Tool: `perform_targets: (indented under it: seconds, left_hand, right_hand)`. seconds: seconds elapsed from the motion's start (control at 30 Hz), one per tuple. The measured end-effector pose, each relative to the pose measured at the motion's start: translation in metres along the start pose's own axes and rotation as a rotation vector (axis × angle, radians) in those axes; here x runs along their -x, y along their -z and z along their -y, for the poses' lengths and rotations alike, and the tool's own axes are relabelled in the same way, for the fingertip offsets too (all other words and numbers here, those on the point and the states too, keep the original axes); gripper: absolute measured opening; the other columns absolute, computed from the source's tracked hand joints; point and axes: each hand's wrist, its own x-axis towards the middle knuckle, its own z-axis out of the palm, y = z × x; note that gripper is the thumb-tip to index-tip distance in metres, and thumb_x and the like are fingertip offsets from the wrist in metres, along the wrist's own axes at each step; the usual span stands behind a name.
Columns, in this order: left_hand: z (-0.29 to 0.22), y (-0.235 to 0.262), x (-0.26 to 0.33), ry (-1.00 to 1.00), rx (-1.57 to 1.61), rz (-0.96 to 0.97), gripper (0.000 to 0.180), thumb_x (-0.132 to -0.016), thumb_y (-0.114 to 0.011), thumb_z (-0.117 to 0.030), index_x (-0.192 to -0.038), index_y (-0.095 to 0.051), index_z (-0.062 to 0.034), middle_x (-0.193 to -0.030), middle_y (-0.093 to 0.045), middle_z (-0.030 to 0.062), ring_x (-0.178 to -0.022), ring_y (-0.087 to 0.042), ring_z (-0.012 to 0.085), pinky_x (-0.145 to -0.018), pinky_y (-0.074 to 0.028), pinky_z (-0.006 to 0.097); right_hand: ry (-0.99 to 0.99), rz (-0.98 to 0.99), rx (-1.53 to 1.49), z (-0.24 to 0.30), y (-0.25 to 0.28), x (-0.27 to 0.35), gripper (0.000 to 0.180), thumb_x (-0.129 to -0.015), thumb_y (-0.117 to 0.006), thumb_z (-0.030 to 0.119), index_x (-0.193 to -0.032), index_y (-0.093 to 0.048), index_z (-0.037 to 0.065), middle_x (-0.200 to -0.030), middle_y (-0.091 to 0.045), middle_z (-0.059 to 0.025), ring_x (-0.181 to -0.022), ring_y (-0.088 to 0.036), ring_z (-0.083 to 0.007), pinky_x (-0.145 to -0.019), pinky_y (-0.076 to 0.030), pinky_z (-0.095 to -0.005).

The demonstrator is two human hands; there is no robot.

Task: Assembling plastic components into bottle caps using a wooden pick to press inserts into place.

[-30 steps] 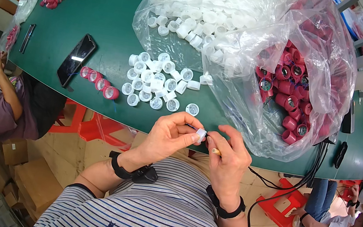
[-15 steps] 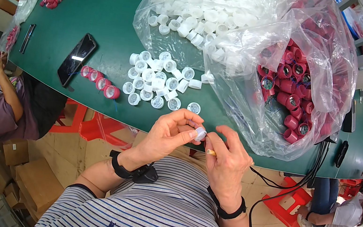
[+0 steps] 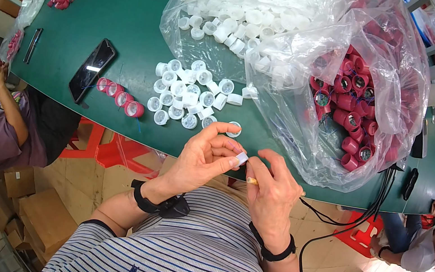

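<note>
Between the thumb and fingers of my left hand (image 3: 204,154), a small translucent white plastic cap (image 3: 241,158) is pinched, with the index finger lifted away from it. My right hand (image 3: 273,187) is close on the right, its thumb and index fingertip at the cap's edge. A thin yellowish stick (image 3: 252,181) is held across its palm, with most of it hidden by the fingers. Just beyond my hands lies a loose group of similar white caps (image 3: 190,98) on the green table (image 3: 138,26).
Four-sided phone (image 3: 92,70) and a short row of red cups with wires (image 3: 122,99) lie to the left. Clear bags hold white caps (image 3: 234,27) and red cups (image 3: 352,121) at the back and right. Black cables (image 3: 385,191) hang over the front edge. People sit at both sides.
My left index finger has lifted and straightened, and the white cap has turned slightly in the grip. My right hand has barely moved. The person at right has shifted.
</note>
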Motion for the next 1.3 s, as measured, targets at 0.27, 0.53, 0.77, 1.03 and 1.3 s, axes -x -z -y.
perform_targets:
  seconds: [0.27,0.53,0.77,1.03,1.3]
  left_hand:
    - [-0.001,-0.004,0.001,-0.041,-0.15,-0.033,0.057,-0.088,-0.068,0.002,-0.137,-0.037,0.0011,-0.107,-0.064,0.0127,-0.101,-0.064,0.0164,-0.09,-0.054,0.029]
    - [0.003,-0.011,0.002,-0.1,-0.157,-0.106,0.062,-0.085,-0.071,0.001,-0.138,-0.038,0.0006,-0.102,-0.066,0.0111,-0.096,-0.067,0.0161,-0.084,-0.056,0.028]
    - [-0.008,-0.024,0.004,-0.157,-0.544,-0.125,0.07,-0.079,-0.076,0.001,-0.138,-0.04,0.0005,-0.098,-0.067,0.0098,-0.092,-0.068,0.0151,-0.08,-0.056,0.027]
    - [-0.002,-0.031,-0.005,-0.439,-0.888,-0.103,0.062,-0.074,-0.079,-0.006,-0.129,-0.051,-0.0007,-0.087,-0.06,0.0101,-0.065,-0.062,0.0195,-0.059,-0.051,0.032]
    - [0.0,-0.036,-0.007,-0.284,-0.674,-0.144,0.057,-0.075,-0.081,-0.005,-0.124,-0.052,-0.0005,-0.09,-0.063,0.0076,-0.067,-0.061,0.0099,-0.056,-0.049,0.025]
  right_hand:
    - [-0.05,-0.064,-0.185,-0.006,-0.01,0.002,0.017,-0.075,-0.073,0.002,-0.09,-0.065,0.007,-0.098,-0.065,-0.0049,-0.072,-0.066,-0.0228,-0.056,-0.051,-0.0342]
    - [-0.148,-0.047,-0.332,-0.011,-0.01,0.006,0.018,-0.078,-0.071,-0.002,-0.092,-0.066,0.005,-0.097,-0.067,-0.0091,-0.067,-0.066,-0.0291,-0.058,-0.052,-0.034]
    - [-0.298,0.072,-0.387,-0.007,-0.005,0.008,0.028,-0.078,-0.069,-0.004,-0.103,-0.061,0.004,-0.097,-0.068,-0.0112,-0.068,-0.068,-0.0255,-0.059,-0.053,-0.0351]
    - [-0.251,0.104,-0.398,-0.007,-0.001,0.016,0.043,-0.076,-0.068,-0.005,-0.117,-0.059,0.004,-0.103,-0.067,-0.0139,-0.075,-0.07,-0.0251,-0.065,-0.056,-0.0349]
    - [-0.187,0.073,-0.358,-0.007,-0.001,0.014,0.045,-0.074,-0.07,-0.005,-0.116,-0.06,0.004,-0.108,-0.067,-0.0126,-0.076,-0.07,-0.0254,-0.066,-0.056,-0.0335]
